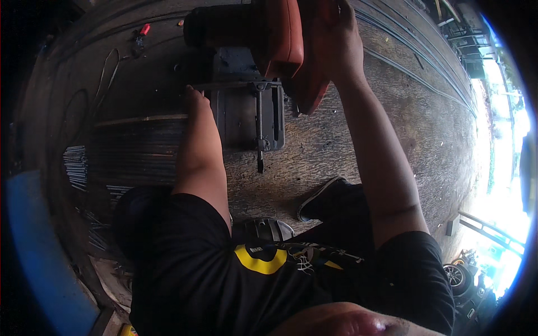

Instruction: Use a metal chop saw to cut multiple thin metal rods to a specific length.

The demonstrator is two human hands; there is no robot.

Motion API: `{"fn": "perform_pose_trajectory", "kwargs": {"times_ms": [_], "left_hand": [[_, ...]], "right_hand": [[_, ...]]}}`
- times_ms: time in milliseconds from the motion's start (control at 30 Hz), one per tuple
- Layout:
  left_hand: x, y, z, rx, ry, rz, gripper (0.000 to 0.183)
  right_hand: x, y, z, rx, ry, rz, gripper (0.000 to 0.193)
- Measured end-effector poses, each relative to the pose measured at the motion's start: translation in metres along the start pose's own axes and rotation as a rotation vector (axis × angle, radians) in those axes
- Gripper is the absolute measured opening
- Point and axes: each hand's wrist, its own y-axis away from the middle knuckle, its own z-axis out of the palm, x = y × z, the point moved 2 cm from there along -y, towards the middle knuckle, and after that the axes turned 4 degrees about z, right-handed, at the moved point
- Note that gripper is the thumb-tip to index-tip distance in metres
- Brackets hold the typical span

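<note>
A red and black cut-off saw [283, 39] stands on the floor ahead of me, over a grey metal base [238, 120]. On that base lies a clamp screw [259, 115] with a dark handle at its near end. My right hand [338, 53] is closed on the saw's red upper part, around what looks like its handle; the fingertips are partly hidden. At the left end of the base's crossbar [230, 85], my left hand [197, 101] is closed, its fingers in shadow. What it holds is too dark to make out.
Many thin metal rods [140, 145] lie on the floor to the left, their bright ends [75, 167] near a blue panel [45, 252]. Long rods [417, 45] run along the far right. My shoe [319, 199] is close to the base. A small red object [145, 29] lies far left.
</note>
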Motion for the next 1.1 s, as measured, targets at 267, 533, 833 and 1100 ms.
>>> {"fn": "perform_pose_trajectory", "kwargs": {"times_ms": [267,533,833,1100], "left_hand": [[0.002,-0.005,0.001,0.005,-0.004,0.012,0.05],[0.001,-0.011,-0.001,-0.003,-0.033,0.027,0.05],[0.006,-0.006,-0.008,-0.009,-0.124,0.064,0.05],[0.006,-0.017,-0.011,-0.017,-0.286,0.106,0.05]], "right_hand": [[-0.004,0.004,-0.003,-0.037,-0.036,0.008,0.055],[0.003,0.036,0.0,-0.004,0.036,0.079,0.059],[0.024,0.083,0.01,0.063,0.001,-0.249,0.066],[0.032,0.096,0.013,0.073,-0.043,-0.209,0.065]]}}
